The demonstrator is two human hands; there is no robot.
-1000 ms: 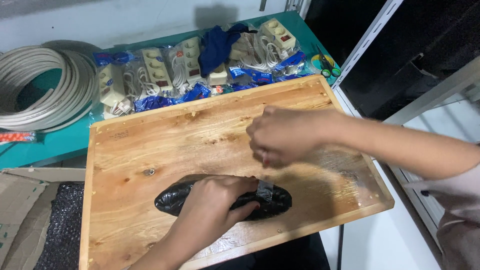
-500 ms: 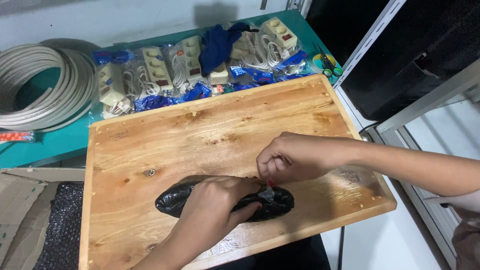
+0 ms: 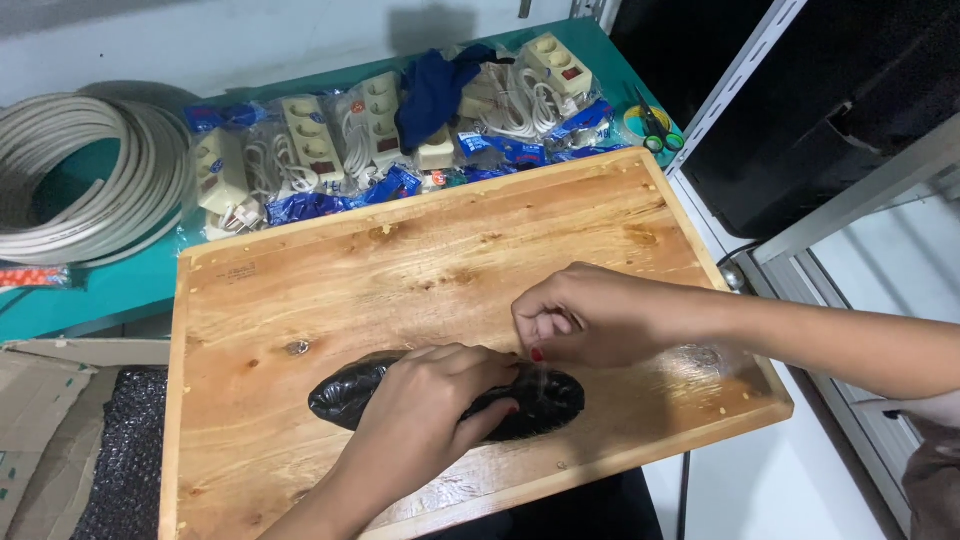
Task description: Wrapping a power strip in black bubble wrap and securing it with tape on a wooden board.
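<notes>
1. On the wooden board [image 3: 420,260], towards its near edge, lies a long black wrapped bundle [image 3: 345,395], glossy as if bound in plastic film

2. Your left hand [image 3: 425,400] lies flat over the middle of the bundle, fingers curled down on it, pressing it to the board

3. Your right hand [image 3: 585,315] sits just above the bundle's right end, fingers drawn narrow into a pinch at a bit of clear film; the fingertips of the two hands almost meet there

4. A patch of clear film [image 3: 700,360] lies crumpled on the board just right of your right hand

5. The board rests on a green table [image 3: 100,290] and overhangs its near side

6. Behind the board, along the table's far part, you have a row of cream power strips in plastic bags [image 3: 310,150] with blue labels, and a dark blue cloth [image 3: 435,90] thrown over them

7. At the far left sits a coil of pale cable [image 3: 85,180]; at the far right corner, a pair of green-handled scissors [image 3: 655,130]

8. Below the board on the left lie cardboard [image 3: 40,420] and dark bubble wrap [image 3: 125,460]
</notes>
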